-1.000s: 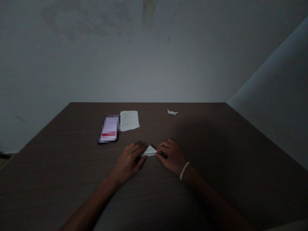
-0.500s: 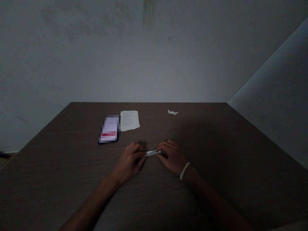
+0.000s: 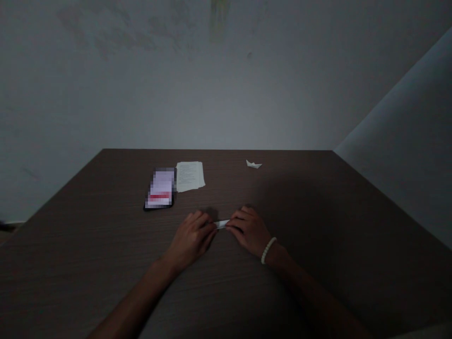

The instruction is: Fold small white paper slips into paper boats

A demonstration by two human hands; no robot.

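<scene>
A small folded white paper lies flattened near the middle of the wooden table, pinched at its two ends. My left hand holds its left end between thumb and fingers. My right hand holds the right end, and a white beaded bracelet circles that wrist. Most of the paper is hidden by my fingers.
A phone with a pixelated screen lies on the dark wood, beside a stack of printed sheets. A small white paper boat sits near the far edge. Grey walls rise behind and to the right.
The paper has gone from a wider triangular shape to a thin flat strip between my fingers. My hands have drawn slightly closer around it.
</scene>
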